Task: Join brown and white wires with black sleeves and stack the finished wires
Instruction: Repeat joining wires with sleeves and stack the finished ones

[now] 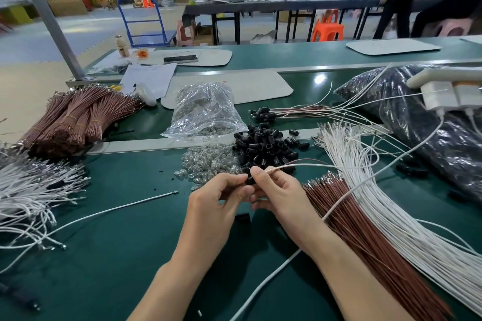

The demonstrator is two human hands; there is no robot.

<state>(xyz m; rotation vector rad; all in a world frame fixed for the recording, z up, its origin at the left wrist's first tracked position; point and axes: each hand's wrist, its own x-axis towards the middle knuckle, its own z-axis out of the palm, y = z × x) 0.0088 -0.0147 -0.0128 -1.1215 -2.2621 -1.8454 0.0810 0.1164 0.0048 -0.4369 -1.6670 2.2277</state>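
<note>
My left hand (221,203) and my right hand (276,195) meet over the green table, fingertips together. Between them sits a black sleeve (251,180), pinched by my left fingers. My right thumb and fingers pinch a white wire and a brown wire (294,164) that run off to the right. Just behind lies a heap of black sleeves (263,146). Loose brown wires (352,221) and white wires (386,198) fan out at my right. A stack of finished wires (287,111) with black sleeves lies farther back.
Clear small parts (208,161) are heaped left of the sleeves, with a plastic bag (206,112) of them behind. Bundled brown wires (75,117) and white wires (31,190) lie at left. A dark bag (417,117) and white charger (443,91) sit at right.
</note>
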